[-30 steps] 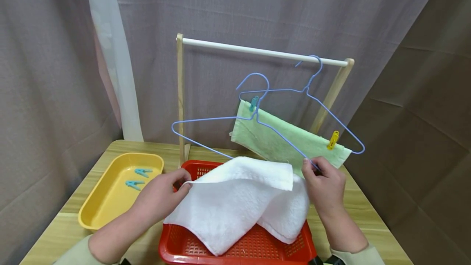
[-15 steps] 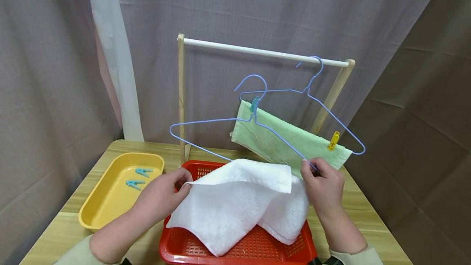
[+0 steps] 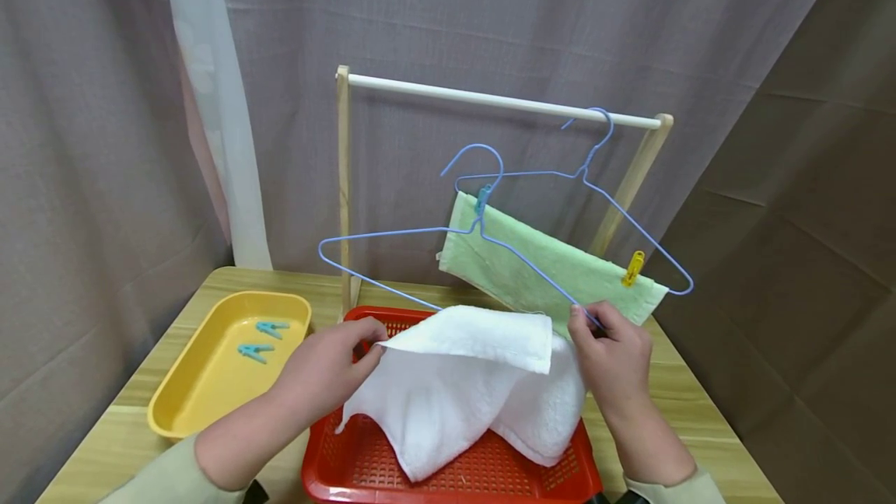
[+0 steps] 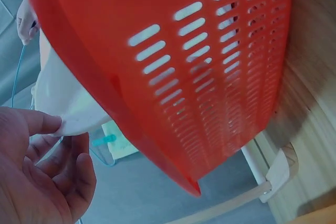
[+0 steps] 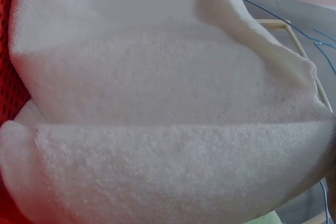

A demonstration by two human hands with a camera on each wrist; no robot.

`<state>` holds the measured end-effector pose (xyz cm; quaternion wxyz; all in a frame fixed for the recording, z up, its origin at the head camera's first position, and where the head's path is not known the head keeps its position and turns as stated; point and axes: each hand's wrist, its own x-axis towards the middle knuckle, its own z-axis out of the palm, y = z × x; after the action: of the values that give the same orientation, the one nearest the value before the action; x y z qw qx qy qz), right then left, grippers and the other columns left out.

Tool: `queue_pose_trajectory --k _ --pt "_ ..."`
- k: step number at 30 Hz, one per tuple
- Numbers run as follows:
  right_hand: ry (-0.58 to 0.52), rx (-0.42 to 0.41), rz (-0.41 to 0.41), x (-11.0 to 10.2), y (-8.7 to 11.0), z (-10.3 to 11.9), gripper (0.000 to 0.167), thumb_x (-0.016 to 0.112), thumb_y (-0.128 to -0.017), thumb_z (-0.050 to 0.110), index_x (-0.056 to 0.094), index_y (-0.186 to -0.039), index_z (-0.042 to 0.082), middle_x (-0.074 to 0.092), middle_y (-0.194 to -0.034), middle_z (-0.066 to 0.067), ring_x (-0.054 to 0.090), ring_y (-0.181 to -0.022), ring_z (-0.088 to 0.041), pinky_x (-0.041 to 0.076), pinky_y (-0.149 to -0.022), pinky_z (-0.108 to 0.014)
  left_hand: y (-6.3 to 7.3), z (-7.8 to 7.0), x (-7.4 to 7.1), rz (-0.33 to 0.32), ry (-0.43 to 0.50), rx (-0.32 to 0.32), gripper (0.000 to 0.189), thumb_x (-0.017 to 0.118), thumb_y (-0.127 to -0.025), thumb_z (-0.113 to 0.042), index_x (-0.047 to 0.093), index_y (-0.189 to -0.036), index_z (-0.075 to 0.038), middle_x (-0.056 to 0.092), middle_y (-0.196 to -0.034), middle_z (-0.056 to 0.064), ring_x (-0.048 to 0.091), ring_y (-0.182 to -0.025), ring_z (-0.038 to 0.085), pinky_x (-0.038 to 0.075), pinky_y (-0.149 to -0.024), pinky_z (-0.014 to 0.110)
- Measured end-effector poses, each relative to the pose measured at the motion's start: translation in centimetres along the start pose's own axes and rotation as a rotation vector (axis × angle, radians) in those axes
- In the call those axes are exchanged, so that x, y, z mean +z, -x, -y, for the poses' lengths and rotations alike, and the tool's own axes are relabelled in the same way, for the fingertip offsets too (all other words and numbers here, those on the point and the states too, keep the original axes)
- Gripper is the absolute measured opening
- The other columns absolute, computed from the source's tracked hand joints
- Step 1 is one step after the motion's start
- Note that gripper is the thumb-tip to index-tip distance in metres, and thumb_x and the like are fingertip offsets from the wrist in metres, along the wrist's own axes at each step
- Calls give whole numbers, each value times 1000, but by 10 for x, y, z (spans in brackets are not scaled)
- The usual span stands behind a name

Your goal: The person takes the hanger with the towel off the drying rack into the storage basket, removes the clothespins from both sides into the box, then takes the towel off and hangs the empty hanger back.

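My left hand (image 3: 325, 368) pinches the edge of a white towel (image 3: 483, 333) between thumb and fingers; the left wrist view shows the pinch on the towel edge (image 4: 79, 121) beside the basket's wall. The towel lies over the lower bar of a blue wire hanger (image 3: 392, 234), its loose part drooping into a red basket (image 3: 371, 461). My right hand (image 3: 614, 356) grips the hanger's right end, close against the towel. Towel folds (image 5: 157, 87) fill most of the right wrist view. The hanger's hook points up, off the rail.
Behind stands a wooden rack with a white rail (image 3: 490, 102). From it hangs another blue hanger (image 3: 630, 218) with a green towel (image 3: 539, 267), held by a teal clothespin and a yellow clothespin (image 3: 633, 269). At left, a yellow tray (image 3: 203, 387) holds two teal clothespins (image 3: 255, 351).
My left hand has moved a little to the right, drawing the towel's edge with it and its lower left corner inward. The held hanger has shifted slightly left and down.
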<state>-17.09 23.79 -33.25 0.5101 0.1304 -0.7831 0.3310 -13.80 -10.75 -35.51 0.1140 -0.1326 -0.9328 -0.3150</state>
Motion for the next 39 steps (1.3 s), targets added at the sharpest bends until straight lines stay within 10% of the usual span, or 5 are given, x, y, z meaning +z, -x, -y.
queue_pose_trajectory --k 39 --pt "60 62 68 0 3 0 19 69 -83 6 63 -65 7 56 -57 1 41 -54 2 35 -53 -19 1 5 4 -1 -5 -39 10 70 -92 -20 64 -91 -27 53 -66 -14 48 -59 9 43 -58 30"
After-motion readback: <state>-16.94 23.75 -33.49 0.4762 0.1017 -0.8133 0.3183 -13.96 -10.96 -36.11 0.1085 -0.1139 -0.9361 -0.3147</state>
